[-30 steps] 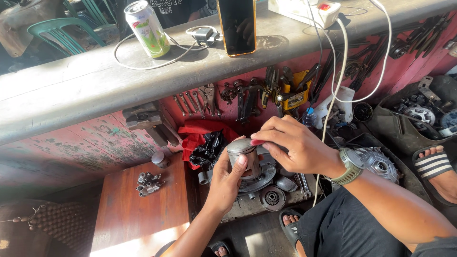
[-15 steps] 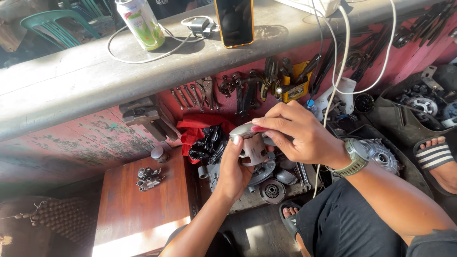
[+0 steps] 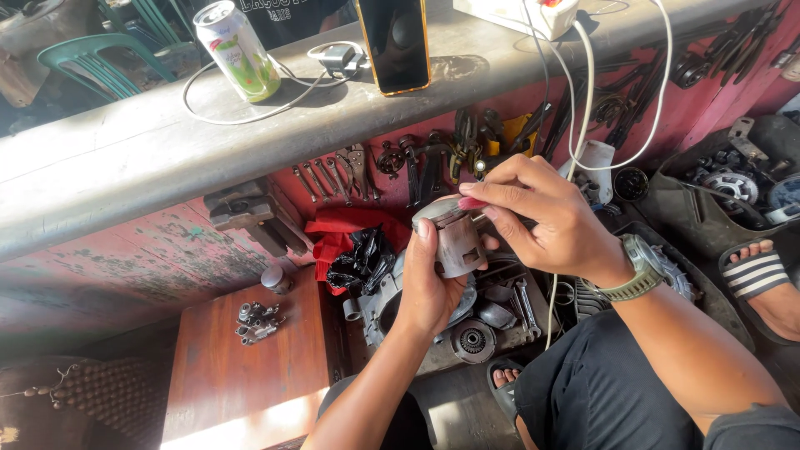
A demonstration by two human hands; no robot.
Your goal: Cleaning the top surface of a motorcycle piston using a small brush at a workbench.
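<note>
My left hand [image 3: 429, 287] grips a grey metal piston [image 3: 450, 237] from below and holds it up over an engine case [image 3: 467, 329]. My right hand [image 3: 542, 212], with a watch on its wrist, pinches the piston's top rim with thumb and fingertips, pink-painted nails showing. Whether the right fingers hold a small part of their own I cannot tell.
A grey concrete ledge [image 3: 167, 158] carries a drink can [image 3: 237, 52], a phone [image 3: 393, 42], a charger and white cables. Hand tools [image 3: 417, 162] lie beneath it. A wooden board [image 3: 242, 375] with a small metal part [image 3: 257, 321], a red cloth, a black bag and sandalled feet surround me.
Both hands with the piston have stayed at much the same place; the right fingers shifted along the piston's top rim.
</note>
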